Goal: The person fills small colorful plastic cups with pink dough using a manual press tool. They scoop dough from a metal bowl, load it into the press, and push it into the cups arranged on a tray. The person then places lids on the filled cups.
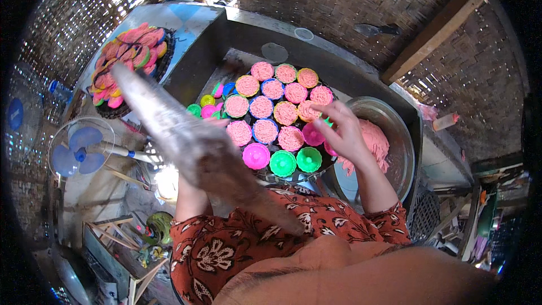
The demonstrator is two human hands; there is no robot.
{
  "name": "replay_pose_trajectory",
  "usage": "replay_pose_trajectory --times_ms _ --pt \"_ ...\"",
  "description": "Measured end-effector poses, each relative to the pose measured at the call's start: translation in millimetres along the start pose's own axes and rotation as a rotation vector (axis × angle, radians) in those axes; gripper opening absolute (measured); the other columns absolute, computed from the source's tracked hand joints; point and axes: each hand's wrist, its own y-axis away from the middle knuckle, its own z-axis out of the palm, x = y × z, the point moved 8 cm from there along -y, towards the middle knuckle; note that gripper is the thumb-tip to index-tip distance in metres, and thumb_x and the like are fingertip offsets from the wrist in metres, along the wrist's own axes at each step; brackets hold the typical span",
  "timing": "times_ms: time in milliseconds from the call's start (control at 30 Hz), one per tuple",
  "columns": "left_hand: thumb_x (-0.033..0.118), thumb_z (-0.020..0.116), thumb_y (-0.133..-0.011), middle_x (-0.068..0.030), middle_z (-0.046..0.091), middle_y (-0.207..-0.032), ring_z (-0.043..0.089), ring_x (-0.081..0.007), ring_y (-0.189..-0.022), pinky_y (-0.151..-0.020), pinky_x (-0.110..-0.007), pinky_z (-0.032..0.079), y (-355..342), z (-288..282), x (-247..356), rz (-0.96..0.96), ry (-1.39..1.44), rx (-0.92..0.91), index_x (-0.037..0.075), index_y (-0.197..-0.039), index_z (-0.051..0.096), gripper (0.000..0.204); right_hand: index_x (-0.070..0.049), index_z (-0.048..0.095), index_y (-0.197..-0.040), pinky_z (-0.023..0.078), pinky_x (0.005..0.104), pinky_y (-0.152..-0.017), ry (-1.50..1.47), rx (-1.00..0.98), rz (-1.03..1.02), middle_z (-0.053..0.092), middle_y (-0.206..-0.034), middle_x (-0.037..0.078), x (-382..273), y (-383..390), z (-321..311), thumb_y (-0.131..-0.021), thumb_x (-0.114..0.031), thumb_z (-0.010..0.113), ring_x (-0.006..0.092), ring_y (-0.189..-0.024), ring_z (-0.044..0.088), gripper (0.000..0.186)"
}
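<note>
A round dark tray holds many fluted plastic cups [261,107] in several colours, most filled with pink noodle-like strands, plus bare pink and green cups [296,160] at the front. My right hand [341,127] reaches onto a filled yellow cup [306,110], its fingers apart. My left hand [217,121] is mostly hidden behind a long, weathered grey-brown beam-like object [192,141] close to the camera; only some fingers show, near the tray's left side. To the right a large steel basin [398,152] holds a mass of pink paste [372,144].
A basket [131,70] piled with pink-filled cups sits on the blue-white ledge at upper left. A blue fan [79,155] stands left. Loose colourful cups [208,99] lie behind the tray. A trowel-like tool [367,30] and squeeze bottle [446,121] are near the woven walls.
</note>
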Motion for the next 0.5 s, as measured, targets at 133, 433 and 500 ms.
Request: replay_pose_trajectory --times_ms 133,433,500 --pt "0.024 0.068 -0.072 -0.0083 0.059 -0.102 0.058 -0.0199 -0.091 -0.081 -0.034 0.046 -21.4 12.8 6.0 0.029 0.359 -0.036 0.004 -0.106 0.054 0.042 -0.006 0.028 -0.138 0.039 0.0351 -0.09 -0.689 -0.334 -0.236 0.048 -0.12 0.015 -61.4 28.9 33.3 -0.085 -0.049 0.049 0.0231 -0.11 0.047 0.071" --pt "0.03 0.07 -0.062 -0.0164 0.063 -0.08 0.064 -0.0309 -0.073 -0.067 -0.039 0.05 -55.2 63.6 86.7 0.378 -0.366 -0.126 0.001 -0.095 0.06 0.045 0.004 0.029 -0.133 0.029 0.0365 -0.1 -1.061 -0.575 0.066 0.04 -0.13 0.013 -10.1 72.9 55.7 -0.074 -0.071 0.044 0.023 -0.121 0.037 0.097" --pt "0.031 0.071 -0.061 -0.0135 0.063 -0.077 0.063 -0.0305 -0.07 -0.062 -0.038 0.05 -61.9 56.4 79.5 0.408 -0.375 -0.078 0.008 -0.09 0.062 0.039 -0.001 0.035 -0.131 0.036 0.0373 -0.094 -1.021 -0.428 0.079 0.045 -0.125 0.011 -6.3 65.1 26.6 -0.073 -0.069 0.049 0.0217 -0.116 0.042 0.09"
